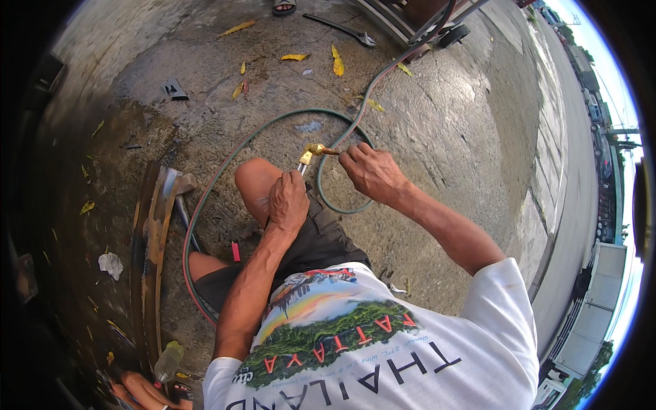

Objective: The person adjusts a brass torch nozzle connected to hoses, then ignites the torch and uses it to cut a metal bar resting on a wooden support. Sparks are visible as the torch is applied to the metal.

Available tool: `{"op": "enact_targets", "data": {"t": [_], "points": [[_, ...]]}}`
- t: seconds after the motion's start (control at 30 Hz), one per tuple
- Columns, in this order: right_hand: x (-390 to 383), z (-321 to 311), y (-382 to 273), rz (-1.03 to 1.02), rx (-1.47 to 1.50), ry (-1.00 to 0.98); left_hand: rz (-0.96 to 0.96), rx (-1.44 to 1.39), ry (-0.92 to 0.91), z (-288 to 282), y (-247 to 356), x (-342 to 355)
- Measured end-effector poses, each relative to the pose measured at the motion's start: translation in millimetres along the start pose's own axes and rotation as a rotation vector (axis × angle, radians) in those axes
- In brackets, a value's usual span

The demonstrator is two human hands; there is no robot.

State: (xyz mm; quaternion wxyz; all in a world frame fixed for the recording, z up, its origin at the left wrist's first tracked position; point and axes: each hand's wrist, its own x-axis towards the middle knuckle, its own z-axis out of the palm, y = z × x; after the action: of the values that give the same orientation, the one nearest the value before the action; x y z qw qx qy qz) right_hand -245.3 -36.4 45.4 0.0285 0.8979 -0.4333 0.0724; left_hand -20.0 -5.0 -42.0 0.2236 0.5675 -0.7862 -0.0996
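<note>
Torch [307,157]: brass head [316,148] just beyond the left grip [288,199], nozzle [330,151] toward the right grip [372,172].
Left grip: wrapped round the torch.
Right grip: fingertips [346,157] narrow at the nozzle's end; I can't tell if they clasp it.
Wrench [342,28]: lying well ahead of both grips.

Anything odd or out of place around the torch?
Minor: wrench lies loose on the concrete near fallen leaves, crumpled white scrap left of the long strips; both look stray, away from the torch.

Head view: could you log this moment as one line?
left hand: around torch; right hand: at torch tip; hose: looped; wrench: on ground
</note>
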Motion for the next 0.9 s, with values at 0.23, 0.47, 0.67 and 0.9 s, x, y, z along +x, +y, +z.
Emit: {"op": "enact_targets", "data": {"t": [0.23, 0.47, 0.67, 0.9], "points": [[2, 3, -3, 0.188, 0.29, 0.071, -0.004, -0.004, 0.0, 2, -1, -1], [3, 14, -6, 0.434, 0.514, 0.136, 0.002, -0.02, -0.005, 2, -2, 0], [17, 7, -16, 0.901, 0.906, 0.001, 0.003, 0.002, -0.012, 2, -3, -1], [23, 17, -9, 1.203, 1.497, 0.046, 0.031, 0.012, 0.019, 1, -2, -2]]}}
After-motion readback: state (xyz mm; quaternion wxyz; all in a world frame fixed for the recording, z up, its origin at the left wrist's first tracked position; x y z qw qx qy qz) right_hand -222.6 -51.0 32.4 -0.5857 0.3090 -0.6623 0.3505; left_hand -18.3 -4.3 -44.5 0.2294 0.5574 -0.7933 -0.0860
